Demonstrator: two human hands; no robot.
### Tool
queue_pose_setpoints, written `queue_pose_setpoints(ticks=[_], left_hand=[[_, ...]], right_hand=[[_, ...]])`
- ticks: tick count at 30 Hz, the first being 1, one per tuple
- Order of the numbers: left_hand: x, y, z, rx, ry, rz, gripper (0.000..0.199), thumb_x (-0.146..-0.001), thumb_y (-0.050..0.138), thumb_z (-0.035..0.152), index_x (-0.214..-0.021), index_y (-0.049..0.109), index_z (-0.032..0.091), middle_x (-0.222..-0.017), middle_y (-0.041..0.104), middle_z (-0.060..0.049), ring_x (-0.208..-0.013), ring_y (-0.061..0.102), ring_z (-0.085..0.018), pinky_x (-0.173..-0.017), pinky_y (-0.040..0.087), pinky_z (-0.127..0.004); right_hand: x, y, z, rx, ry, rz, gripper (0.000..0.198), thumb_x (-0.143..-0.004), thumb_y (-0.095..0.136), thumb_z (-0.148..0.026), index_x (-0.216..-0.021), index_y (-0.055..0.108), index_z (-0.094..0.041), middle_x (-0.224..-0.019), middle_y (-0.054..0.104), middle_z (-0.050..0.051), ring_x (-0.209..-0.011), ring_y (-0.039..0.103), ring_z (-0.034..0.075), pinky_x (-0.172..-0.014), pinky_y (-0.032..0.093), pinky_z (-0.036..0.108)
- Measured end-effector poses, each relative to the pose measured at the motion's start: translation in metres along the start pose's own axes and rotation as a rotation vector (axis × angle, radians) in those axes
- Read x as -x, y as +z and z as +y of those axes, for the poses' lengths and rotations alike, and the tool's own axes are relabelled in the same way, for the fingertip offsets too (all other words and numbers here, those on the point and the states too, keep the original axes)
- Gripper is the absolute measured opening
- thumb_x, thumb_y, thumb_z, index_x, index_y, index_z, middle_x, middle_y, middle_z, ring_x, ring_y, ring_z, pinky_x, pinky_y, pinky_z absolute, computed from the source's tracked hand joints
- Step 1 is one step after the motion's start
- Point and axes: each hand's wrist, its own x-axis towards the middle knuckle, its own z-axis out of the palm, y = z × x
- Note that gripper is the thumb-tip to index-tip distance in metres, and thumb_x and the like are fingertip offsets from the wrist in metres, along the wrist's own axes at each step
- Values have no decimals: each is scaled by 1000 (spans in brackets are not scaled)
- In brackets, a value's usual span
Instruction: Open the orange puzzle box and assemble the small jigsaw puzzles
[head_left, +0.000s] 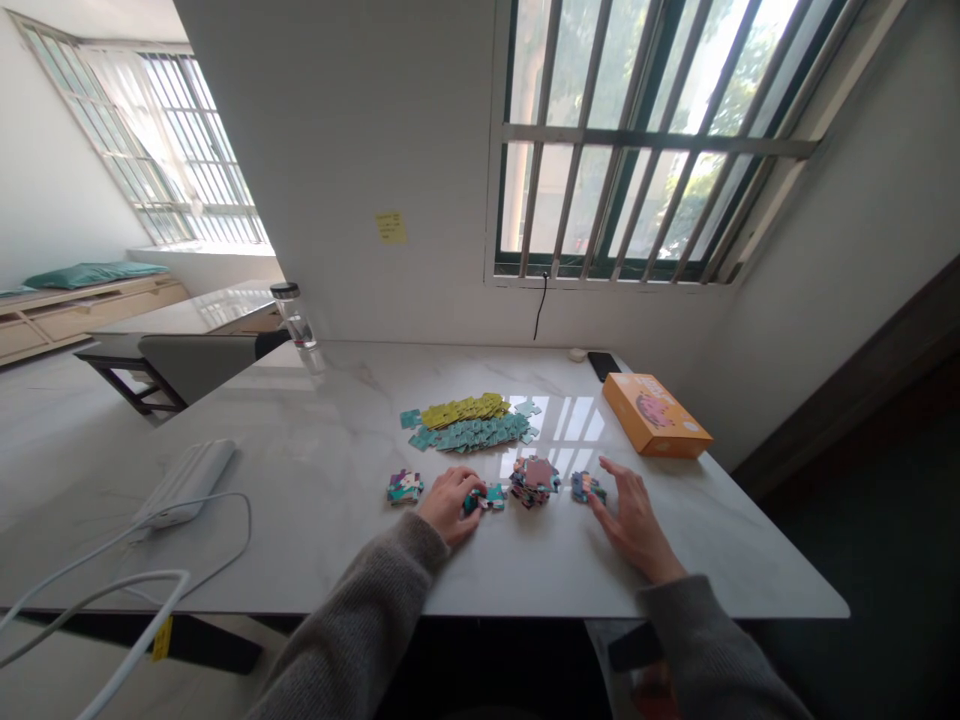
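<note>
My left hand [450, 503] rests on the table with its fingers curled round some dark teal puzzle pieces [472, 501]. Just to its right lie light teal puzzle pieces [496, 495]. My right hand [630, 512] is open, fingers apart, its thumb at the edge of a small stack of blue and multicoloured puzzle pieces [585, 486]. Between the hands stands a taller pile of pinkish puzzle pieces [535, 478]. A small purple, white and teal stack [405, 486] sits left of my left hand. Farther back lie overlapping rows of yellow pieces [465, 411] and teal pieces [476, 433].
An orange box [652, 415] stands at the table's right side, with a black phone [603, 366] behind it. A bottle [295, 318] is at the back left corner. On the left, a white power strip [191, 482] and cables lie on the marble-patterned table [315, 560].
</note>
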Motion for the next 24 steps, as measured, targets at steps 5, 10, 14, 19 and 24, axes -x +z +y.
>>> queue_pose_setpoints(ticks=[5,10,14,19,24], left_hand=[[6,-1,3,74,95,100,23,-69,64,10,-89,63,20,-107,60,-8,-101,60,-25,-90,52,-41],[11,-4,12,270,126,86,22,-71,63,9,-91,60,20,-109,59,-8,-99,63,-20,-90,54,-34],[14,-5,19,338,140,88,25,-70,64,9,-93,60,20,-107,60,-8,-99,64,-20,-90,54,-34],[15,-5,22,385,189,73,31,-68,64,9,-96,59,20,-106,61,-7,-99,63,-21,-91,54,-35],[14,-3,19,310,155,126,48,-66,63,9,-112,55,21,-104,61,-7,-98,61,-23,-89,53,-40]], right_hand=[[1,-3,-28,2,-110,227,35,-92,55,-20,-126,54,-21,-109,63,11,-102,58,28,-92,46,48],[8,14,-88,-156,-344,87,35,-86,56,-7,-117,58,-23,-95,65,7,-91,61,24,-83,50,41],[6,30,-122,-188,-338,-176,36,-88,60,-17,-123,57,-22,-125,59,13,-111,57,29,-92,51,46],[2,31,-122,-280,-261,-265,30,-93,56,-20,-123,55,-24,-131,56,12,-119,55,26,-99,51,44],[5,27,-117,-387,-221,-187,22,-94,55,-19,-116,56,-24,-125,58,10,-118,56,24,-100,50,42]])
